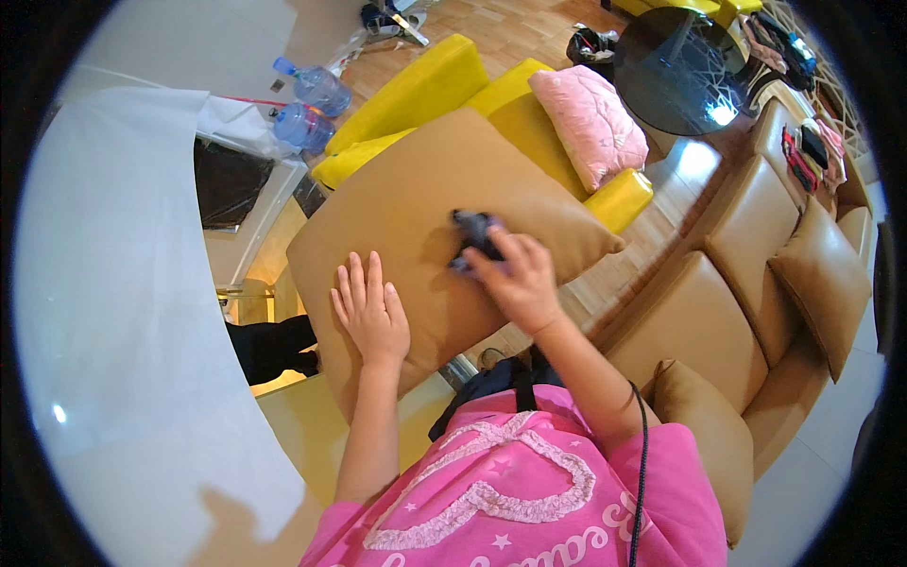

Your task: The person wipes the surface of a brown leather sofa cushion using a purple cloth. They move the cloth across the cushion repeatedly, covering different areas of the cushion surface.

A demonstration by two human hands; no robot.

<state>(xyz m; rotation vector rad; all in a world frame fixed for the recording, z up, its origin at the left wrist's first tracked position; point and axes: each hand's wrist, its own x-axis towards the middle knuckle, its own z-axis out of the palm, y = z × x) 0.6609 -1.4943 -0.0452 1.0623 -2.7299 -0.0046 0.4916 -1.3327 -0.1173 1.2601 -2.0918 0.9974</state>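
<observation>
A large tan leather-look cushion [418,191] lies before me, one corner pointing away. My left hand [372,312] rests flat on its left part, fingers spread, holding nothing. In my right hand [514,276] is a bunched dark cloth [475,237], blurred, gripped between thumb and fingers against the cushion's surface right of its middle. The palm side of my right hand and part of the cloth are hidden.
Beyond the cushion stand a yellow armchair [404,96] with a pink pillow [595,127] and several large water bottles [322,88]. A brown sofa [694,312] with cushions is at right, a round dark glass table [669,78] farther off. White sheeting [120,283] covers the left.
</observation>
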